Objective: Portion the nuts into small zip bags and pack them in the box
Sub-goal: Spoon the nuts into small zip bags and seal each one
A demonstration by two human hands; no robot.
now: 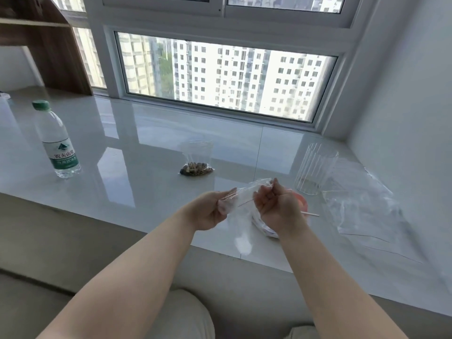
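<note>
A small clear zip bag (241,204) with a thin red zip line hangs between both hands above the front of the white sill. My left hand (210,211) pinches its left top edge. My right hand (276,206) pinches its right top edge, fingers curled. The bag looks empty. Farther back on the sill a second small zip bag (197,165) stands with dark nuts in its bottom. A pink-rimmed dish (302,200) lies mostly hidden behind my right hand.
A clear plastic box (315,168) stands at the right, with several flat clear bags (367,211) beside it. A thin white stick (310,214) pokes out by the dish. A green-capped water bottle (55,140) stands at the left. The sill's front edge (146,232) is near my knees.
</note>
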